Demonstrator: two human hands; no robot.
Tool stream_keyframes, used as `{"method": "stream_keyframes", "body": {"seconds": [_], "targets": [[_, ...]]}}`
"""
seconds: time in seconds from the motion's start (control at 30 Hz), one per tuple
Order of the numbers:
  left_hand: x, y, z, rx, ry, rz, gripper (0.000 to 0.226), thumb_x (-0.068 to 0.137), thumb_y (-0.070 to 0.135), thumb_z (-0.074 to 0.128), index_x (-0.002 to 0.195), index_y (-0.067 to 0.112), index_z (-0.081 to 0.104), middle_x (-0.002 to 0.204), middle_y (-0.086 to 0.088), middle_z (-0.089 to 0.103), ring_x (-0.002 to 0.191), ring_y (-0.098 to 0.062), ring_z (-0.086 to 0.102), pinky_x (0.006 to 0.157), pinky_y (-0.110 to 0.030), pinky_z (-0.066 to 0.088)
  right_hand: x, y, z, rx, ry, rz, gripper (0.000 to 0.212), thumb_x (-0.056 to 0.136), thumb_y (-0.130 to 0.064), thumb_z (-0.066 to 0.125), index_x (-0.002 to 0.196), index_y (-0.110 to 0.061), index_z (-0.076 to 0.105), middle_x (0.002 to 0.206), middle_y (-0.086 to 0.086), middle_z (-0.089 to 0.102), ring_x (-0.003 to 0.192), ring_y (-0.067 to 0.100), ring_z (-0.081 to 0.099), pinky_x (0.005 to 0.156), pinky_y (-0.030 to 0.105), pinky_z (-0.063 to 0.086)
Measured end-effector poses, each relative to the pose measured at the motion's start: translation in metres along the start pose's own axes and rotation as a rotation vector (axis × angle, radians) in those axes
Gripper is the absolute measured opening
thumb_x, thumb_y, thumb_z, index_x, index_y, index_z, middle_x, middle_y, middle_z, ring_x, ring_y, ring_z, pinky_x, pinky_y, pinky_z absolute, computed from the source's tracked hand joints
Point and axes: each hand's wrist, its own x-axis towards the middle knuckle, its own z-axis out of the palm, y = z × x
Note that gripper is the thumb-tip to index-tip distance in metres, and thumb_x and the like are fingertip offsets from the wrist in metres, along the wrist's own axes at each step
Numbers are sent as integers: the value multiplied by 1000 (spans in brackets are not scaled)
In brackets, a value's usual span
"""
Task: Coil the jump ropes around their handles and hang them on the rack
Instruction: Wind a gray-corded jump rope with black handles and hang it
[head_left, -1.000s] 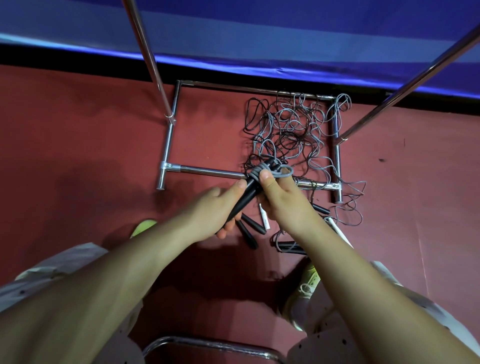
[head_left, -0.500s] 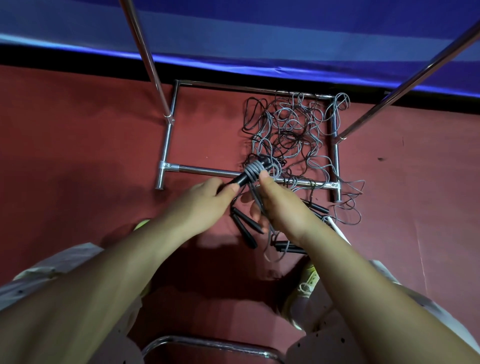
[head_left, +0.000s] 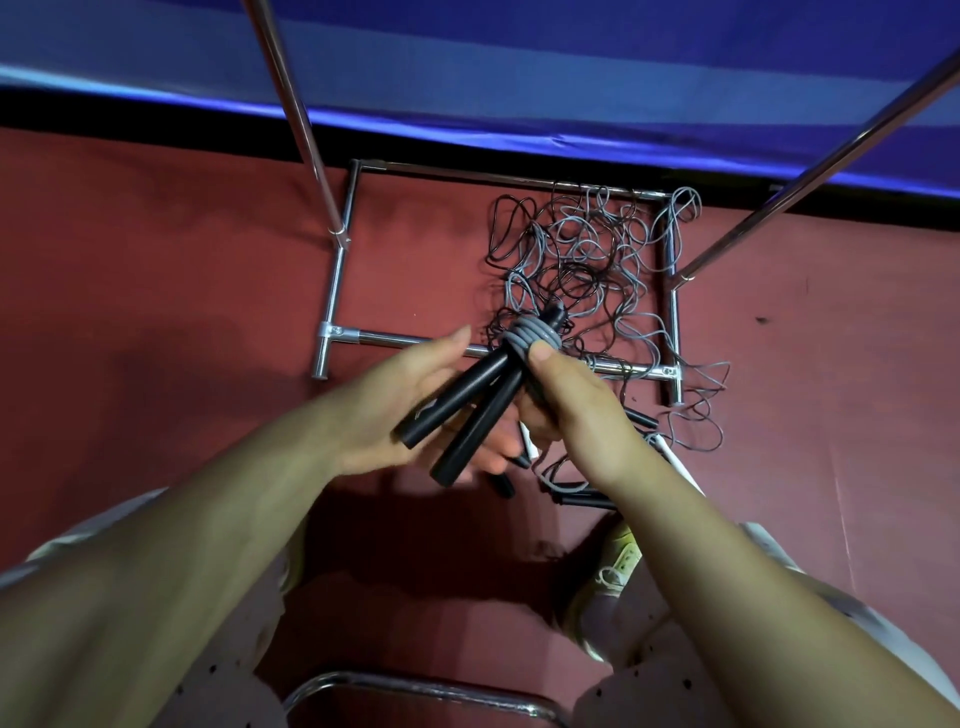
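Against half a second earlier, the two black handles (head_left: 470, 410) are now splaying apart at their lower ends, and the left hand (head_left: 410, 400) is opening beneath them, fingers extended. The right hand (head_left: 563, 400) is pinching the grey cord coil (head_left: 532, 338) with its thumb. Winding appears nearly finished. The bundle is being held above the rack base (head_left: 335, 291); loose ropes (head_left: 587, 260) are lying tangled on the floor.

The rack (head_left: 340, 260) is shiny chromed metal tube. The handles (head_left: 467, 400) look matt black and smooth. The coiled rope (head_left: 530, 335) is smooth grey cord. The red floor (head_left: 156, 270) looks dull, the far blue cloth (head_left: 519, 67) faintly glossy.
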Motion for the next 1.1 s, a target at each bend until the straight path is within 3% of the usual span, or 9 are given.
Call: {"method": "stream_keyframes", "body": {"seconds": [0.07,0.17,0.27,0.33,0.43,0.67,0.87,0.97,1.1], "targets": [[-1,-4,-5,-36,-155,-87,81,74,70,32,104,2,64,87,-19,68,72,-30,68,69,-38,55,-1,-2,0,31,-3,-29,41,88,-40,35,75,-3,45,55,6,25,47,15,18,50,35,12],[0,-7,-4,-90,-171,-85,79,72,74,35,89,3,65,63,-8,55,50,-21,52,60,-33,47,1,2,-2,-31,40,-31,39,90,-44,34,66,-14,39,52,1,26,47,10,21,48,28,16],[3,-7,7,-106,18,-54,71,66,72,40,69,4,59,47,-6,44,34,-17,38,44,-23,34,3,10,-5,-301,93,37,50,97,-57,28,61,-26,42,49,-15,39,51,2,31,56,24,26],[7,-11,9,28,145,-54,71,65,74,40,65,6,59,46,-6,44,33,-17,38,43,-23,33,6,7,-3,-335,115,80,50,103,-46,24,60,-26,38,52,-11,38,45,0,35,54,20,27],[14,-20,6,329,321,30,61,84,66,38,70,11,58,47,-1,48,37,-17,41,47,-24,36,8,2,-1,-269,131,201,54,105,-33,25,62,-3,40,57,1,34,37,0,39,49,14,32],[22,-20,-4,387,482,271,43,101,32,37,70,10,56,49,-2,47,40,-14,40,46,-25,33,18,22,-13,-320,13,324,82,71,-86,23,65,-18,68,57,0,61,54,19,51,61,31,36],[21,-13,-10,315,532,272,42,100,36,37,73,11,56,51,1,48,40,-11,40,47,-24,34,14,7,-15,-237,84,138,46,103,-34,39,76,-6,64,56,3,53,52,18,46,52,27,36],[24,-16,-14,415,571,259,35,99,39,41,81,13,57,61,0,50,49,-14,42,55,-27,35,11,7,-11,-396,89,61,48,99,-42,46,83,-1,65,54,-6,49,55,15,44,61,40,43],[27,-21,-20,650,620,271,26,91,48,53,91,23,60,75,3,57,71,-19,51,72,-33,42,7,4,-8,-436,78,123,44,98,-50,39,78,-21,66,51,-16,54,58,3,50,68,26,40]]}}
